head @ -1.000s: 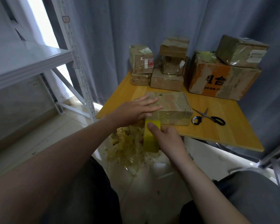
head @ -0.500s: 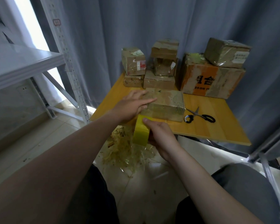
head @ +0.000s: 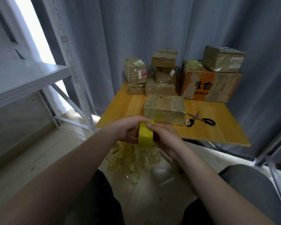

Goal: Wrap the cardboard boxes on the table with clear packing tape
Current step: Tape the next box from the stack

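A flat cardboard box [head: 164, 108], glossy with tape, lies near the front of the yellow wooden table [head: 217, 130]. Both hands are off it. A yellow roll of packing tape [head: 145, 137] is held upright just in front of the table's edge. My left hand [head: 128, 129] grips the roll from the left, its fingers curled over the top. My right hand [head: 165, 137] holds it from the right, thumb pressed on the roll's top rim. The roll's core is hidden by my hands.
Black-handled scissors [head: 201, 121] lie right of the box. Several taped boxes [head: 162, 73] are stacked at the table's back, a large orange-printed one [head: 209, 86] at right. Crumpled tape scraps [head: 133, 159] litter the floor. A white metal shelf [head: 28, 78] stands left.
My left hand has left the box top and come down to the tape roll. The roll has been lifted slightly and is now held in both hands.
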`<action>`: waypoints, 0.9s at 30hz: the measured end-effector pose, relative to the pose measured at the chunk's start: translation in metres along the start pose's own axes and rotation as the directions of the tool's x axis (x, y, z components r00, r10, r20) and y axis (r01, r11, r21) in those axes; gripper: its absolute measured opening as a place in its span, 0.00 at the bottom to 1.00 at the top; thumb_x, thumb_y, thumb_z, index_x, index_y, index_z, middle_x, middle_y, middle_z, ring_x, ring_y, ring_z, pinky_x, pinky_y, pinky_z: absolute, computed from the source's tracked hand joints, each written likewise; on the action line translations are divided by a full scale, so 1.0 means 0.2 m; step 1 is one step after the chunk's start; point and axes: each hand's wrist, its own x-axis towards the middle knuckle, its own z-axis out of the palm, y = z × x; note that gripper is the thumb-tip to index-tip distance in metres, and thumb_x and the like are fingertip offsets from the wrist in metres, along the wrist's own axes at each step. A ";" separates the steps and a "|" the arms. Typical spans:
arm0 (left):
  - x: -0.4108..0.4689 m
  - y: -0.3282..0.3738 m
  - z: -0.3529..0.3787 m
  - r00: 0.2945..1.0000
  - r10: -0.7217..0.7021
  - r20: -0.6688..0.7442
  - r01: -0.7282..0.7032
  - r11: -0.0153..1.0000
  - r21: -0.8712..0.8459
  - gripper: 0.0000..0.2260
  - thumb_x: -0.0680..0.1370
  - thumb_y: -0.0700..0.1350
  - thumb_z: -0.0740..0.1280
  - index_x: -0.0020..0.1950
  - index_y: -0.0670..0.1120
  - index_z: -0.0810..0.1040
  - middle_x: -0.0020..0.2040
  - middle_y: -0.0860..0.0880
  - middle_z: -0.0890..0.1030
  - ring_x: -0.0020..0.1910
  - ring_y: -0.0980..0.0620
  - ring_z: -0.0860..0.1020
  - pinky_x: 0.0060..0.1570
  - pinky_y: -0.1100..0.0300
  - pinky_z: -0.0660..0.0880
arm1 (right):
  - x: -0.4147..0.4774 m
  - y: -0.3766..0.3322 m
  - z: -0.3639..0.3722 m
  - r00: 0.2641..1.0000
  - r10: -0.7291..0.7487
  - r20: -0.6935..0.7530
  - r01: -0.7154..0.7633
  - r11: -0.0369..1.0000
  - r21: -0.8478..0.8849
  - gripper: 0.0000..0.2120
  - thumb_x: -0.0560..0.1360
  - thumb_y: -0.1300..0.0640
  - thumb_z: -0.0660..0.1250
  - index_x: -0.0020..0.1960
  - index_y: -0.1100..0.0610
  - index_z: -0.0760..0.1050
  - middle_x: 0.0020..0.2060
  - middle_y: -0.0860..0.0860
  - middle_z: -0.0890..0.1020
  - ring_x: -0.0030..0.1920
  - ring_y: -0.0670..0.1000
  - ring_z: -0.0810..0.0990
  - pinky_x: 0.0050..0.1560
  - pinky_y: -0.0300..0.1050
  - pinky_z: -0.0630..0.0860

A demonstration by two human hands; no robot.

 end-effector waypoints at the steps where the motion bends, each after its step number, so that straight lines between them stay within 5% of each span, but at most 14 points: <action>1: 0.00 0.01 0.02 0.999 -0.019 0.046 0.023 0.996 -0.089 0.11 0.80 0.50 0.68 0.57 0.45 0.81 0.49 0.44 0.85 0.51 0.44 0.83 0.63 0.49 0.77 | -0.01 -0.01 -0.03 1.000 0.017 -0.007 -0.017 0.999 -0.047 0.16 0.80 0.48 0.71 0.52 0.62 0.85 0.47 0.61 0.87 0.46 0.59 0.86 0.53 0.56 0.82; 6: 0.01 0.04 0.04 0.995 -0.034 0.090 0.055 0.969 -0.240 0.09 0.81 0.43 0.63 0.55 0.44 0.81 0.43 0.47 0.87 0.37 0.48 0.86 0.52 0.50 0.78 | -0.02 -0.17 -0.29 0.954 -0.164 -0.252 0.052 0.916 -0.399 0.16 0.83 0.45 0.65 0.48 0.56 0.83 0.38 0.54 0.87 0.38 0.56 0.85 0.37 0.49 0.82; 10: 0.03 0.06 0.04 0.997 -0.060 0.043 0.070 0.954 -0.291 0.14 0.82 0.44 0.65 0.65 0.41 0.79 0.45 0.46 0.88 0.36 0.48 0.86 0.53 0.48 0.80 | 0.10 -0.17 -0.62 0.770 -0.375 -0.516 -0.105 0.723 -0.682 0.13 0.80 0.43 0.65 0.52 0.53 0.77 0.51 0.52 0.82 0.56 0.58 0.80 0.54 0.53 0.76; 12: 0.04 0.07 0.06 0.997 -0.061 0.051 0.073 0.956 -0.283 0.12 0.82 0.43 0.64 0.63 0.39 0.79 0.44 0.45 0.88 0.36 0.48 0.86 0.53 0.48 0.80 | 0.18 -0.10 -0.74 0.800 -0.223 -0.557 -0.305 0.648 -0.698 0.26 0.78 0.37 0.65 0.63 0.56 0.73 0.66 0.58 0.74 0.68 0.63 0.70 0.66 0.57 0.69; 15: 0.04 0.09 0.08 0.996 -0.064 0.054 0.076 0.963 -0.258 0.09 0.82 0.42 0.63 0.56 0.39 0.81 0.42 0.45 0.87 0.36 0.49 0.85 0.52 0.49 0.79 | 0.23 -0.05 -0.80 0.804 -0.072 -0.591 -0.457 0.560 -0.691 0.43 0.73 0.31 0.69 0.74 0.59 0.64 0.72 0.59 0.66 0.74 0.63 0.63 0.69 0.58 0.67; 20: 0.05 0.13 0.09 0.998 -0.065 0.012 0.066 0.966 -0.251 0.11 0.81 0.41 0.63 0.57 0.36 0.81 0.45 0.42 0.87 0.38 0.47 0.84 0.50 0.50 0.81 | 0.24 -0.11 -0.84 0.793 -0.041 -0.608 -0.490 0.550 -0.676 0.43 0.73 0.34 0.71 0.75 0.58 0.59 0.73 0.58 0.62 0.75 0.62 0.61 0.72 0.60 0.67; 23: 0.06 0.13 0.11 0.997 -0.081 0.011 0.081 0.962 -0.262 0.12 0.82 0.41 0.64 0.60 0.36 0.79 0.47 0.41 0.87 0.38 0.47 0.85 0.49 0.51 0.81 | 0.25 -0.12 -0.82 0.797 -0.006 -0.604 -0.509 0.534 -0.676 0.45 0.71 0.24 0.65 0.74 0.57 0.65 0.73 0.56 0.60 0.75 0.62 0.59 0.71 0.62 0.67; 27: 0.05 0.12 0.10 0.997 -0.078 0.007 0.077 0.956 -0.282 0.12 0.82 0.41 0.64 0.61 0.35 0.78 0.48 0.41 0.87 0.42 0.46 0.85 0.53 0.51 0.80 | 0.24 -0.11 -0.79 0.810 0.032 -0.585 -0.530 0.465 -0.709 0.43 0.63 0.22 0.70 0.65 0.53 0.73 0.67 0.54 0.62 0.71 0.60 0.61 0.65 0.59 0.71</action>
